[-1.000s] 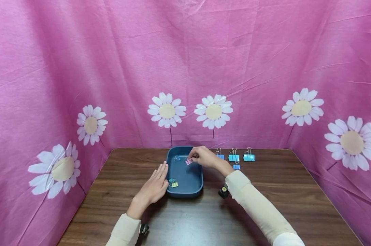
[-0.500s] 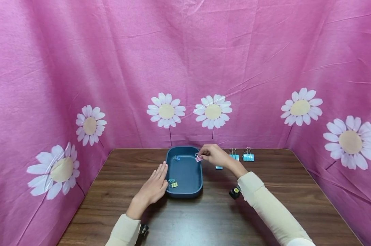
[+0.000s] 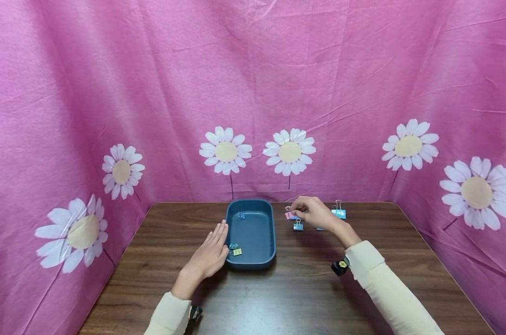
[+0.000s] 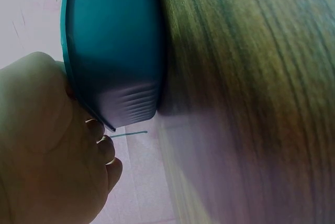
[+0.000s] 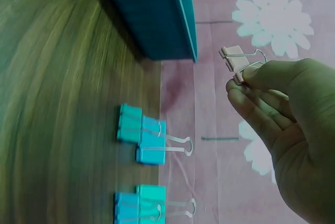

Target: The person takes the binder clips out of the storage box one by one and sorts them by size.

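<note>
My right hand (image 3: pixel 315 213) pinches a small pink binder clip (image 3: pixel 289 215) between thumb and fingertips, in the air to the right of the tray. In the right wrist view the pink clip (image 5: pixel 237 63) shows its wire handles near the thumb. My left hand (image 3: pixel 208 251) lies with straight fingers along the left rim of the dark blue tray (image 3: pixel 273 232). Within the tray, a small blue clip (image 3: pixel 241 216) sits at the back left; a yellow clip (image 3: pixel 237 252) and a small green clip (image 3: pixel 233 246) sit at the front left.
Right of the tray stand several blue and teal binder clips, among them a small teal one (image 3: pixel 298 226) and a large one (image 3: pixel 338 213). My right hand partly hides others. A pink flowered curtain (image 3: pixel 253 93) rises behind the wooden table (image 3: pixel 169 232).
With the pink clip in its fingers, my right hand has moved right, from over the tray to above the blue and teal clips. My left hand has stayed at the tray's left side.
</note>
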`<state>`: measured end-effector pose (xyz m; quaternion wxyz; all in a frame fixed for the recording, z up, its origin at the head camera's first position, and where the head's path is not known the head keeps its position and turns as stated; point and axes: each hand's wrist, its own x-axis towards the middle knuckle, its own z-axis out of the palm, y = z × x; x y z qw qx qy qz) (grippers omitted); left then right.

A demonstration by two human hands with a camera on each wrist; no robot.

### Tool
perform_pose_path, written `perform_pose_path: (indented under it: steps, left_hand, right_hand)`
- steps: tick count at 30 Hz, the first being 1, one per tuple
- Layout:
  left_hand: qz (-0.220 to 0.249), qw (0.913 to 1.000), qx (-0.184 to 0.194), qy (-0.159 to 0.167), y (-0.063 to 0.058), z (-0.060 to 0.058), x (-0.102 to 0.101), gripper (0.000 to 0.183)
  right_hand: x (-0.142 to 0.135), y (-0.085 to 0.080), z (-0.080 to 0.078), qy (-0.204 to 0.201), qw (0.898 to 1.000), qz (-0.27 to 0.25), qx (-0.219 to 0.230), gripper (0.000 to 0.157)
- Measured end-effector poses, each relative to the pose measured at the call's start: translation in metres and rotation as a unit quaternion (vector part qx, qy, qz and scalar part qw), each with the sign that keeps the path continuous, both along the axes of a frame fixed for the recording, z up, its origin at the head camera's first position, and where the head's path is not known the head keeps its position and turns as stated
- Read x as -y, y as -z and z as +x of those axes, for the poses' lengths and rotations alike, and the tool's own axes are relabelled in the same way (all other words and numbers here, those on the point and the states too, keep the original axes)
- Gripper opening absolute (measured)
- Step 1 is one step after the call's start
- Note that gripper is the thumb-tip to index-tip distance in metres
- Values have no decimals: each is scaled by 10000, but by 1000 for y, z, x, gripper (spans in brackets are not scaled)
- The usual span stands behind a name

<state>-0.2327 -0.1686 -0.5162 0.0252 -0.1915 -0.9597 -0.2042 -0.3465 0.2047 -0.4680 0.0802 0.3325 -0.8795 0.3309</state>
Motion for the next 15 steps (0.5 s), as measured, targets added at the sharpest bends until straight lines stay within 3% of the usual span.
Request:
perform_pose_path:
  steps: [15]
  left_hand:
    - [-168, 9997, 140, -75, -1, 0, 0, 63]
  right_hand:
    - [-62, 17, 10, 725, 9973, 36, -102, 12]
